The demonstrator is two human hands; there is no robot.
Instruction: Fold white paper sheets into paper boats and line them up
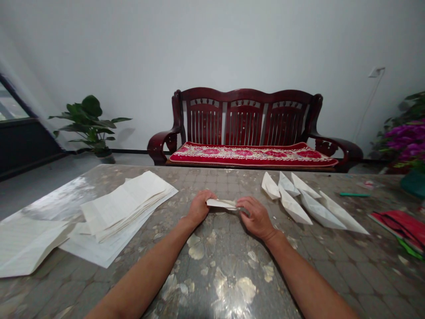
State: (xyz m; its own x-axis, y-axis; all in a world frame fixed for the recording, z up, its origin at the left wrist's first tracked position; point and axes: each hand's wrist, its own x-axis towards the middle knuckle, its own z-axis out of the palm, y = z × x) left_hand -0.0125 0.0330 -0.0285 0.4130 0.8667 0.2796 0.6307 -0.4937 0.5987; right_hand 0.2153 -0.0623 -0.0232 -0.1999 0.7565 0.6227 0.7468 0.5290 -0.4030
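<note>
A small folded piece of white paper (222,204) is held out between both hands above the table, seen nearly edge-on. At its left end, my left hand (200,206) is closed on it, fingers partly hidden. My right hand (255,216) pinches the other end between thumb and fingers. To the right of my right hand stand several folded paper boats (295,207), grouped in two rows. Off to the left lies a stack of paper sheets (122,201), fanned a little at its edge.
The table (186,283) has a patterned, glossy cover. More paper (29,246) lies at the left edge. On the right are a green pen-like stick (354,194), a red item (403,228) and purple flowers (407,141). Behind the table stands a wooden bench (245,119).
</note>
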